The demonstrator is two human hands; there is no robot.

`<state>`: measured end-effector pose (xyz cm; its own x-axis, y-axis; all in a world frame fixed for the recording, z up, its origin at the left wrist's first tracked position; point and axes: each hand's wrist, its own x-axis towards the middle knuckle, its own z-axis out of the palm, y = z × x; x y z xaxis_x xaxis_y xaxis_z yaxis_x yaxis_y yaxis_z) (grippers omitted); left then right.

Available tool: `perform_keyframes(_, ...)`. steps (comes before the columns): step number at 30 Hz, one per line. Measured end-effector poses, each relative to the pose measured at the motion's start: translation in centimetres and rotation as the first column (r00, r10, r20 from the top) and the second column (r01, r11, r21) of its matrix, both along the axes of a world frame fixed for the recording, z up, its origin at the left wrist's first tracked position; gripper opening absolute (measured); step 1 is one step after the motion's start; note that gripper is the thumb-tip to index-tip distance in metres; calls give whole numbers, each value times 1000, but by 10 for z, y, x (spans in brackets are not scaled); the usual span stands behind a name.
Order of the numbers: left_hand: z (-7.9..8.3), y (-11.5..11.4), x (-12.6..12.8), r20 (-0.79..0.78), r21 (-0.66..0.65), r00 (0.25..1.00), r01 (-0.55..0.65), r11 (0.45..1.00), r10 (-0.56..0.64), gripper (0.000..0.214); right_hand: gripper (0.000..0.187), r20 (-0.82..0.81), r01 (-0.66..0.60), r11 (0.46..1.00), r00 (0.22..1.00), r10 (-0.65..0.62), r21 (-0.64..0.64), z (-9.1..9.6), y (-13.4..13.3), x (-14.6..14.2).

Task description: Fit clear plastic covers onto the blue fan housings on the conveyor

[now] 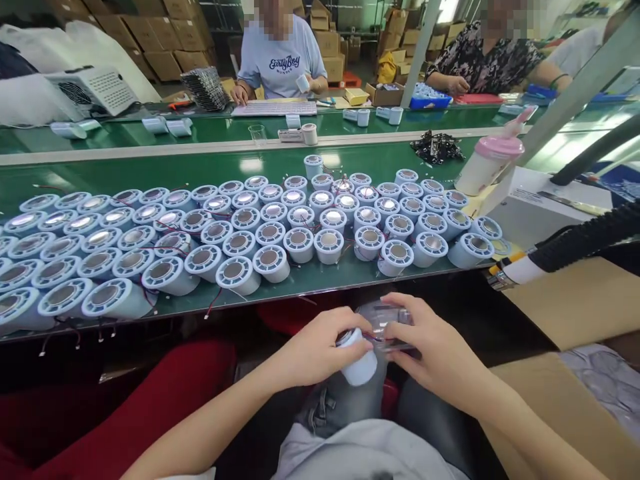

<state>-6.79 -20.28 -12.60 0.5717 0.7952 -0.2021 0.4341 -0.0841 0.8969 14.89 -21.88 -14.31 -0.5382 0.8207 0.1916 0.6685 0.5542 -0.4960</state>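
My left hand (340, 347) is closed around a light blue cylindrical housing (361, 365), tilted above my lap. Right beside it, my right hand (420, 340) grips a clear plastic cup (383, 320) by its side. The cup's mouth is turned towards the blue housing; whether the two touch I cannot make out. Just beyond my hands, many similar blue housings (240, 273) stand in rows on the green bench (190, 303). Each has a round metallic disc in its ringed top, and thin red and black wires trail from several.
A white bottle with a pink lid (487, 160) and a grey box (530, 200) stand at the right, near a black hose (590, 230). Cardboard (545, 300) lies at my right. Two people sit across the bench, one holding a pale blue part (303, 83). Another clear cup (258, 135) stands midway.
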Motion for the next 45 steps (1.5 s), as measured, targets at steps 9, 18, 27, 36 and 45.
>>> perform_keyframes(9,-29,-8,4,107,168,992,-88,982,70,72,30,-399,44,838,865,-305,-544,3,-8,6)
perform_keyframes(18,-29,-13,7,427,-288,897,19,957,111,62,16,-618,-124,777,687,-382,-618,-11,-5,17)
perform_keyframes(27,-23,-14,0,396,-302,913,32,953,95,81,45,-488,-88,941,868,-89,-328,-13,-19,27)
perform_keyframes(36,-14,-18,-3,320,-63,947,35,997,-13,81,44,-543,-186,741,794,-273,-645,-2,-22,27)
perform_keyframes(45,-11,-15,-7,322,20,945,60,998,-63,79,40,-570,-294,562,711,-413,-773,-5,-19,24)
